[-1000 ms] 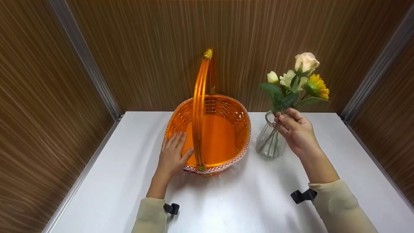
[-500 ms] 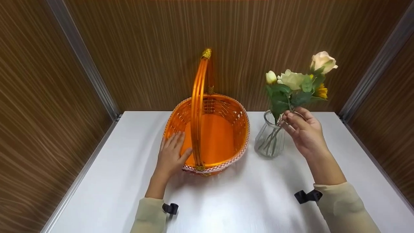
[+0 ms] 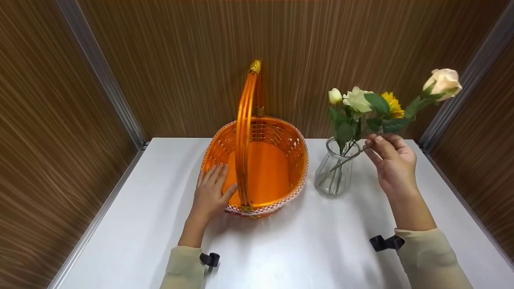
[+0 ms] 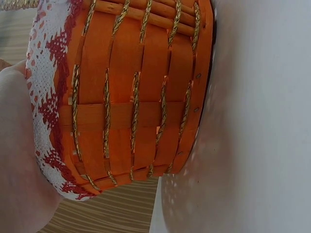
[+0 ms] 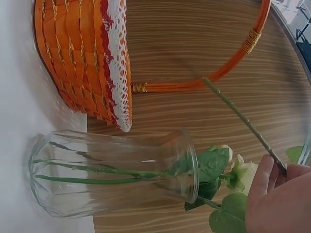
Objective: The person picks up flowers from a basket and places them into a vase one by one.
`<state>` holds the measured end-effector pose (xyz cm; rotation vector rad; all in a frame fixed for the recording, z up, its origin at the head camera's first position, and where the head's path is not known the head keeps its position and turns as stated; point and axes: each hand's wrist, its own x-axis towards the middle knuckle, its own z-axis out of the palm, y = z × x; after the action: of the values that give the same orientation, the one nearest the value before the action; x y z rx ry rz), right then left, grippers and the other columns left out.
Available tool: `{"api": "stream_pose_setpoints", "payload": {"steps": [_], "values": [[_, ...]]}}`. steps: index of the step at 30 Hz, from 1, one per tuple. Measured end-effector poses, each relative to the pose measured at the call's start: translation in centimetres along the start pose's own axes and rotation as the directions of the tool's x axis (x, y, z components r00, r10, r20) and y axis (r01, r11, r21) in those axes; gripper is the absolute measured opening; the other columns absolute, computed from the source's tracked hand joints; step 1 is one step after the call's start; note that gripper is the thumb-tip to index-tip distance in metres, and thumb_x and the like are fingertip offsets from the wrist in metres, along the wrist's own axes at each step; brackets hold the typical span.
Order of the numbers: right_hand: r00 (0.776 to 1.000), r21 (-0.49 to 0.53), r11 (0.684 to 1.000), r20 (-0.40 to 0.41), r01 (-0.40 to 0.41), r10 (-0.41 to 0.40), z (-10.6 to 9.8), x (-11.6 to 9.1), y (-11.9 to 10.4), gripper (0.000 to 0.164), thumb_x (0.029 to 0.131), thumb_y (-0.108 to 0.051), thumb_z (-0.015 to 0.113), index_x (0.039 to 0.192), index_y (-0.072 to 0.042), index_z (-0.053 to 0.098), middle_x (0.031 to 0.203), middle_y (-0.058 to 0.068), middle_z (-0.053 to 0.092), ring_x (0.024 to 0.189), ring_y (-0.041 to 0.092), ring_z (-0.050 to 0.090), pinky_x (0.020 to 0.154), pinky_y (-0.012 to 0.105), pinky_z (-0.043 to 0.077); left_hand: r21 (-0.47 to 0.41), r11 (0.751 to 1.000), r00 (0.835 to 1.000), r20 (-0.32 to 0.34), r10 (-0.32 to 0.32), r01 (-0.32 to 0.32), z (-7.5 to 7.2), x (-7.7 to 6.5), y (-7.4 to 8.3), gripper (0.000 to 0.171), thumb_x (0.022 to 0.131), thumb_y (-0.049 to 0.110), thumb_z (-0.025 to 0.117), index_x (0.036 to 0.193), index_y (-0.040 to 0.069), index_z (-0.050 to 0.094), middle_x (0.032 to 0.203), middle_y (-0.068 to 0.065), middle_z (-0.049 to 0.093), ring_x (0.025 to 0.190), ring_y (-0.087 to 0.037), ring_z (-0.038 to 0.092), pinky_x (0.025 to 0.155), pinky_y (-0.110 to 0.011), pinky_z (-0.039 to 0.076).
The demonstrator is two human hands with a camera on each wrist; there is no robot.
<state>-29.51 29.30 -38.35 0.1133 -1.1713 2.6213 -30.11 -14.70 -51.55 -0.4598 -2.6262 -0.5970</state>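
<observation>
My left hand (image 3: 211,192) rests over the near-left rim of an orange woven basket (image 3: 269,172), its fingers stretched along the inside wall. In the left wrist view part of that hand (image 4: 22,155) lies against the white and red lace trim (image 4: 48,97). My right hand (image 3: 395,164) pinches the stem of a pale pink rose (image 3: 441,84), whose bloom leans to the right. The right wrist view shows the bare green stem (image 5: 243,121) slanting from the fingers, its cut end outside the glass vase (image 5: 116,194). In the vase stand a white bud (image 3: 335,96), a cream flower (image 3: 358,99) and, apparently, a yellow sunflower (image 3: 392,105).
The basket's tall arched handle (image 3: 245,132) crosses over its opening. Both basket and vase stand on a white table (image 3: 277,257). A brown wood-grain panel (image 3: 180,72) rises behind, with similar panels at both sides.
My right hand has moved right with the rose, away from the vase mouth. The rose has tilted right and apart from the other flowers. My left hand stays on the basket rim.
</observation>
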Motion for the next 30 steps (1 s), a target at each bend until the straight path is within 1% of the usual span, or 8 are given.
{"api": "stream_pose_setpoints", "payload": {"steps": [5,9,15,18,25,30], "values": [[0.998,0.038,0.998,-0.04,0.056,-0.055,-0.3,0.2,-0.4,0.02,0.09,0.008,0.066,0.102,0.005,0.05,0.097,0.018,0.067,0.086,0.026,0.071,0.086,0.039,0.059,0.0,1.0,1.0,-0.001,-0.002,0.002,0.0,0.0,0.0,0.071,0.1,0.054,0.046,0.154,0.009,0.038,0.157,-0.014,0.04,0.146,-0.035,0.034,0.122,-0.058,0.009],[0.994,0.015,0.996,-0.072,0.085,-0.083,-0.8,0.3,-0.7,0.02,0.091,0.006,0.067,0.103,0.006,0.052,0.099,0.017,0.066,0.089,0.026,0.07,0.088,0.039,0.058,-0.007,1.0,1.0,0.001,-0.005,0.005,-0.1,-0.1,0.1,0.071,0.1,0.054,0.046,0.154,0.009,0.039,0.157,-0.014,0.041,0.147,-0.034,0.032,0.122,-0.058,0.009],[0.986,0.0,0.995,-0.139,0.097,-0.096,-1.1,0.6,-1.1,0.033,0.088,0.001,0.072,0.115,0.002,0.052,0.103,0.016,0.065,0.095,0.025,0.067,0.09,0.038,0.057,-0.01,1.0,1.0,-0.002,0.0,0.0,-0.1,0.0,0.1,0.071,0.1,0.054,0.045,0.154,0.009,0.038,0.157,-0.015,0.041,0.146,-0.036,0.034,0.121,-0.059,0.009],[0.98,-0.014,0.994,-0.163,0.112,-0.113,-1.2,0.8,-1.0,0.036,0.087,0.0,0.073,0.117,0.002,0.052,0.104,0.016,0.064,0.095,0.025,0.066,0.089,0.037,0.058,-0.015,1.0,1.0,0.005,-0.005,0.005,-0.1,0.0,0.1,0.07,0.1,0.053,0.046,0.154,0.01,0.037,0.157,-0.014,0.04,0.146,-0.036,0.033,0.122,-0.059,0.008],[0.969,-0.068,0.985,-0.18,0.16,-0.169,-1.6,1.4,0.0,0.028,0.087,0.003,0.072,0.109,0.003,0.055,0.103,0.017,0.065,0.094,0.026,0.068,0.087,0.036,0.059,-0.009,1.0,1.0,0.015,-0.014,0.014,-0.1,-0.1,0.1,0.07,0.1,0.052,0.046,0.155,0.01,0.036,0.158,-0.013,0.038,0.147,-0.036,0.033,0.123,-0.057,0.007],[0.962,-0.159,0.969,-0.17,0.188,-0.214,-1.9,1.7,0.7,0.021,0.088,0.002,0.072,0.102,0.004,0.057,0.1,0.017,0.066,0.092,0.027,0.069,0.084,0.035,0.06,-0.004,1.0,1.0,0.016,-0.017,0.017,0.0,0.0,0.1,0.07,0.1,0.053,0.046,0.155,0.011,0.035,0.158,-0.014,0.039,0.148,-0.034,0.031,0.123,-0.056,0.007]]}}
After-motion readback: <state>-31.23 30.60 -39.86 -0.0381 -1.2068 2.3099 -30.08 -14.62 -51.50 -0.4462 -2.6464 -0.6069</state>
